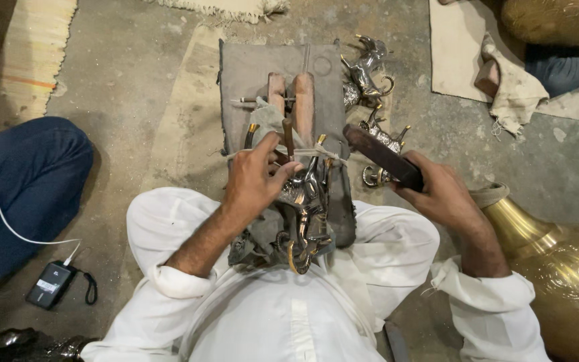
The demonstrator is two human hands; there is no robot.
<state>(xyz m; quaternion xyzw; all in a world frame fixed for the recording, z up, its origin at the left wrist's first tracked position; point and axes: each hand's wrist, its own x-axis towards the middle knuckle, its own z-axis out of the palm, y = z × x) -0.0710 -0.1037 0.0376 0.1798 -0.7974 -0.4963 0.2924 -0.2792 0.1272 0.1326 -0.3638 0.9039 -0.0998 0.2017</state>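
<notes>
My left hand pinches a thin brown-handled punch upright over a shiny metal figurine. The figurine lies tied with string to a wooden clamp padded with grey cloth, between my knees. My right hand grips a dark wooden mallet, raised to the right of the punch and tilted toward it. I sit on the floor in white clothes.
More silver metal figurines lie on the floor beyond the clamp. A large brass vessel stands at my right. Another person's knee in blue is at the left, with a small black device on a white cable.
</notes>
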